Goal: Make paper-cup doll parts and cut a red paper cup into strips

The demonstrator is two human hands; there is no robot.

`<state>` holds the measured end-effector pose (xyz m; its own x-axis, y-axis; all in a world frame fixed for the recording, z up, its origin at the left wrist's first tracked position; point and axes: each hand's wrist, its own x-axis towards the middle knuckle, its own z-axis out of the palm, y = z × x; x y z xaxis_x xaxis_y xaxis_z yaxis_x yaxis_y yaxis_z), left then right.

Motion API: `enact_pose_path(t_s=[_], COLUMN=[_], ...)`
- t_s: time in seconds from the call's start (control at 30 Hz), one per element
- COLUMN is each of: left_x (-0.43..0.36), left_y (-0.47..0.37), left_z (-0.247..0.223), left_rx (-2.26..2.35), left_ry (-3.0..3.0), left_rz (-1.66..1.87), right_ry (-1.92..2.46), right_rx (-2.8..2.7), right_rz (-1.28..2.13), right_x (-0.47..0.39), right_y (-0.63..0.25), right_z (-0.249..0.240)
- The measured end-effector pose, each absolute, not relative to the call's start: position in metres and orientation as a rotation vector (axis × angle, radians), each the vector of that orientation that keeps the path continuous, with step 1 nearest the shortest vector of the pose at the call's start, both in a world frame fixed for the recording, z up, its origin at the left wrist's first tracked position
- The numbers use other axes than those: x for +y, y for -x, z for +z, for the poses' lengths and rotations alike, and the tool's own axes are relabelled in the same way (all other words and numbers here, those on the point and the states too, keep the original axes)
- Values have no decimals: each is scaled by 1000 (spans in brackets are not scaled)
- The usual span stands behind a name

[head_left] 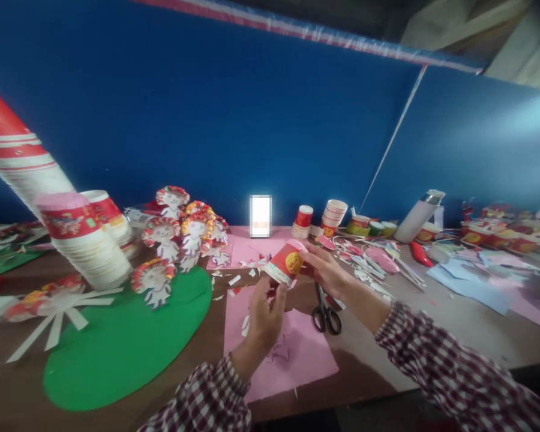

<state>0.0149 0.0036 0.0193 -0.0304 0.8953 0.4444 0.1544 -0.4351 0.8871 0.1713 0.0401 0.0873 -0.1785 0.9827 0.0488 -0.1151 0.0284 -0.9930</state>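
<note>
Red paper cup (279, 264) sits tilted between our hands above the pink sheet (308, 357). Our right hand (330, 276) pinches its upper end; our left hand (266, 312) seems clamped on its lower edge, though blur softens that contact, probably to steady it. Scissors (326, 309) lie near, handles towards us.

No text can be read: the yellow round emblem (293, 263) on the held red cup (278, 260) and the print on the pink-topped cup stack (87, 249) are too blurred.
</note>
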Motion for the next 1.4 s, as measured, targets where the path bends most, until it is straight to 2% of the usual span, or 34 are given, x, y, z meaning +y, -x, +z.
enact_pose_path(t_s=[0.33,0.57,0.7,0.87,1.03,1.3,1.4], left_x=[7,7,8,9,10,12,12], left_y=[-18,-20,-20,-20,-20,-20,-19], left_z=[22,21,18,18,16,8,6], left_rx=[890,917,921,875,928,970,979], left_ry=[-1087,-1017,-955,-938,-1033,-1071,-1067], left_rz=[1266,1238,1243,1277,1240,1221,1223], right_ry=[1016,998,1043,1119,1120,1145,1323], right_rx=[-1337,-1199,-1037,-917,-1243,-1290,-1315], right_rz=[1150,1087,942,1031,1162,945,698], right_x=[43,45,65,79,60,63,74], right_y=[-168,-161,-179,-207,-196,-188,-214], right_z=[92,89,88,86,83,68,60])
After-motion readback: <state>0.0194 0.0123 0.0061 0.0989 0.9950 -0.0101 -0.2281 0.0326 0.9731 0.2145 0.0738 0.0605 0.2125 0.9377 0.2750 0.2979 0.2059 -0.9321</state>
